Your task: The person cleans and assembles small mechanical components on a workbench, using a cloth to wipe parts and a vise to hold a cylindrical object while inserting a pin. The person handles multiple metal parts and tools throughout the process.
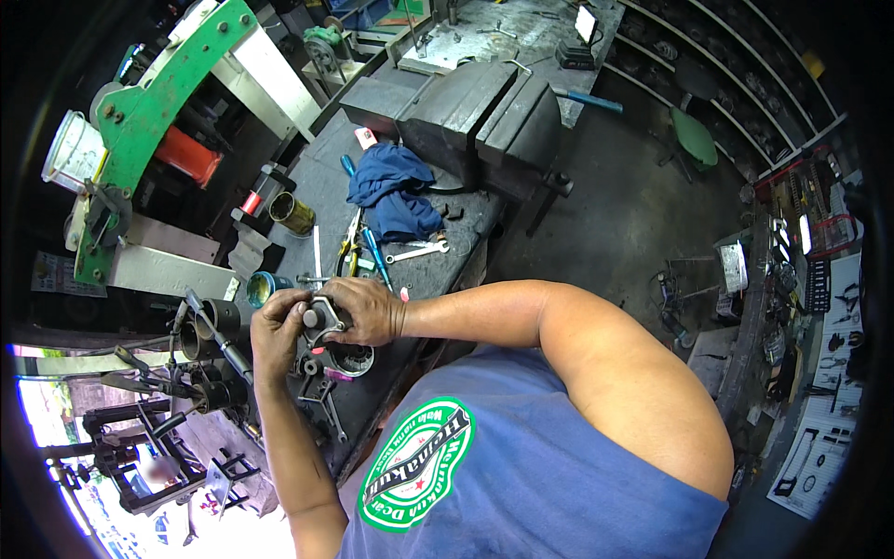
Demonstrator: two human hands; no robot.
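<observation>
Metal part (323, 320) sits in both hands (277, 328) (365, 310), floor (596, 224) beyond bench edge (473, 231)

Mechanical workshop, bench vise (447, 116), wrench (417, 252), grimy workbench (326, 160), laden shelves (694, 35)

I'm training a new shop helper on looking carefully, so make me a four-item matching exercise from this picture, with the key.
Column one
1. metal part
2. cloth
3. stool
4. vise

Column two
A. green, standing on the floor at the picture's upper right
B. gripped between the left hand and the right hand
C. dark grey and bulky, near the picture's top middle
D. blue, crumpled on the workbench

Right pairs: 1-B, 2-D, 3-A, 4-C
</observation>
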